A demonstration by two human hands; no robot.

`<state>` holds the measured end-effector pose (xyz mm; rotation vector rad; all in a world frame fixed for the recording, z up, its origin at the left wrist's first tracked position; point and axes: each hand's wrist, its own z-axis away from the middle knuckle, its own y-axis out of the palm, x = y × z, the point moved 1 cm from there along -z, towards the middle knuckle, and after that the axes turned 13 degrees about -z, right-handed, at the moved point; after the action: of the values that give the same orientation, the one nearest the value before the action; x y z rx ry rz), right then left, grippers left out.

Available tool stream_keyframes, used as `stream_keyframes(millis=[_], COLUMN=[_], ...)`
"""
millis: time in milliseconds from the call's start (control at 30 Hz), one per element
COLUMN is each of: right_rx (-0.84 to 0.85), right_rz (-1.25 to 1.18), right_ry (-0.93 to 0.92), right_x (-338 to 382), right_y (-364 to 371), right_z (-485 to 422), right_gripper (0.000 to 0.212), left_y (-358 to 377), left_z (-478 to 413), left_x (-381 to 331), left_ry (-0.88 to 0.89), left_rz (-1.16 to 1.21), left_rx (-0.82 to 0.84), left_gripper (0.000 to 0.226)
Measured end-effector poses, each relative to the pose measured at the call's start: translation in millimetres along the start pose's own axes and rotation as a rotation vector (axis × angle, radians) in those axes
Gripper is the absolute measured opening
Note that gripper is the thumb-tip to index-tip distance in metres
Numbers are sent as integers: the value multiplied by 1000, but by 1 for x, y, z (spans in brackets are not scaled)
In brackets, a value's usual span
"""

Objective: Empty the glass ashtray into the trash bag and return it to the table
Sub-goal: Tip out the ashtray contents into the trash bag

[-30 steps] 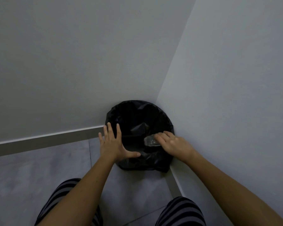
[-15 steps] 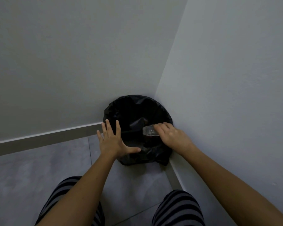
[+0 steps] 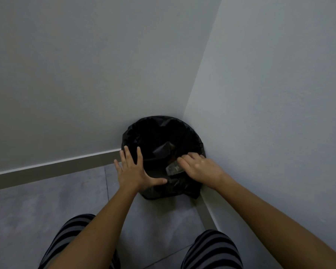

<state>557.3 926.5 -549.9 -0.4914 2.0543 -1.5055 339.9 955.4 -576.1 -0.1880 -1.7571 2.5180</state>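
A round bin lined with a black trash bag (image 3: 159,131) stands in the corner where two walls meet. My right hand (image 3: 199,167) grips the clear glass ashtray (image 3: 173,168) and holds it tilted over the near right part of the bag's opening. My left hand (image 3: 133,171) lies flat with fingers spread on the bag's near left rim, thumb pointing right. Dark crumpled shapes lie inside the bag; what falls from the ashtray cannot be made out.
Pale walls (image 3: 270,94) close in behind and to the right of the bin, with a skirting board (image 3: 52,167) along the grey tiled floor (image 3: 37,210). My knees in striped trousers (image 3: 211,249) are at the bottom of the view.
My right hand has tipped the ashtray a little lower and nearer over the bag. My left hand stays spread on the rim.
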Motion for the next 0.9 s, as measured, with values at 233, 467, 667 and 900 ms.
stream_keyframes(millis=[233,467,667,900], right_rx=[52,83,39,-78], right_rz=[-6,32,-175,-929], right_ry=[-65,-32,438,1219], right_x=[4,6,-7,-17], right_y=[1,1,-41,-49], right_z=[8,11,-20,-39], right_gripper=[23,22,33,21], left_y=[0,3,4,0], left_z=[0,0,0,-1], left_x=[-1,-1,1,2], left_ry=[9,12,11,75], left_rz=[-3,11,44,29], left_rx=[-6,-24,-32,-53], left_gripper=[144,143,142,144])
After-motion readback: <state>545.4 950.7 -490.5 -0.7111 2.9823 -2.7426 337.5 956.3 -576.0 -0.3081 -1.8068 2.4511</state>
